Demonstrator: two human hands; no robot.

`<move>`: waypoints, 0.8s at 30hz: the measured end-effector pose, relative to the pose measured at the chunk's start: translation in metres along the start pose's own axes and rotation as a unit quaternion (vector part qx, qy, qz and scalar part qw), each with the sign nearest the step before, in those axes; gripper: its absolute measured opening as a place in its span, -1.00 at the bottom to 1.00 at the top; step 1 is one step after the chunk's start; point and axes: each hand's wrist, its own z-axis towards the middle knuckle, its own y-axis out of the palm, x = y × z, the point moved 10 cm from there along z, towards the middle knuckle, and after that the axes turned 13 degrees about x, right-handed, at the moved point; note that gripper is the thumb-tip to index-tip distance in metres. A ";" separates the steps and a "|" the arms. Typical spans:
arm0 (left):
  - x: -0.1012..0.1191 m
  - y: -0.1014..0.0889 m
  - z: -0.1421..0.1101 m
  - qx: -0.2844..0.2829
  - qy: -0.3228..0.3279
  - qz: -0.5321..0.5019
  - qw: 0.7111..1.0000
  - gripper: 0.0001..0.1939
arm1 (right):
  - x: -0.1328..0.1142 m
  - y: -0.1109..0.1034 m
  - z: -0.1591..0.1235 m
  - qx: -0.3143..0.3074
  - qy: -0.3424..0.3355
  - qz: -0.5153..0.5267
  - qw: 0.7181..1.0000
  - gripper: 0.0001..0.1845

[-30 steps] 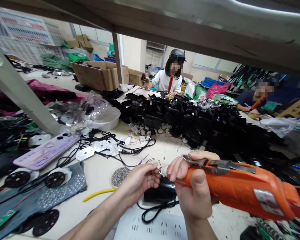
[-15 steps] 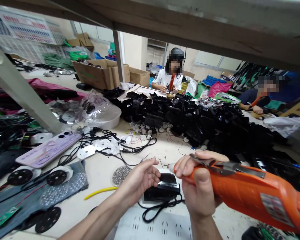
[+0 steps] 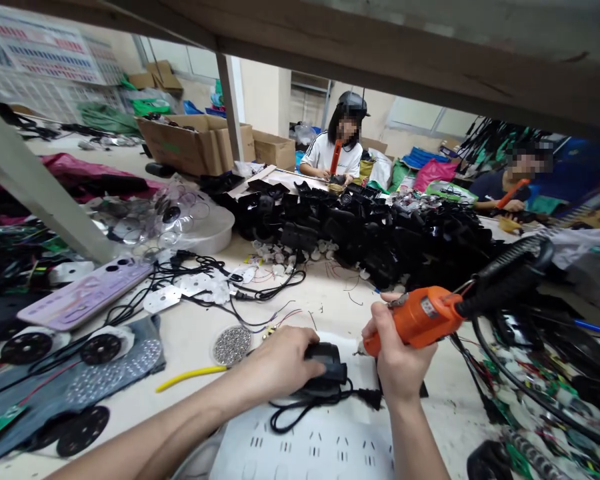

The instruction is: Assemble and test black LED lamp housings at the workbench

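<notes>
My right hand (image 3: 403,363) grips an orange electric screwdriver (image 3: 423,317), its tip pointing left and down beside a black plastic housing (image 3: 326,380). My left hand (image 3: 287,360) is closed on the left side of this housing, with the thumb on top and the other fingertips partly hidden. A looped black cord (image 3: 290,421) with a plug (image 3: 370,398) lies in front of the housing. Below is a white panel with slots (image 3: 285,453). To the left of my left hand are a round dish of small metal screws (image 3: 233,345) and a yellow handle (image 3: 193,378).
A large heap of black plastic parts (image 3: 360,227) covers the far side. At left are a purple phone (image 3: 87,293) and a metal post (image 3: 45,183). A shelf (image 3: 430,60) runs overhead. Two people work beyond the heap. Wires and small parts (image 3: 545,387) lie at right.
My left hand has come down and closed on the black housing. My right hand has turned the screwdriver, so its body now points away to the right and its cable shows.
</notes>
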 end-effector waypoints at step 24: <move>-0.007 -0.012 -0.003 0.082 0.165 0.093 0.979 -0.44 | -0.055 0.051 -0.046 -0.195 0.151 0.177 0.953 -0.36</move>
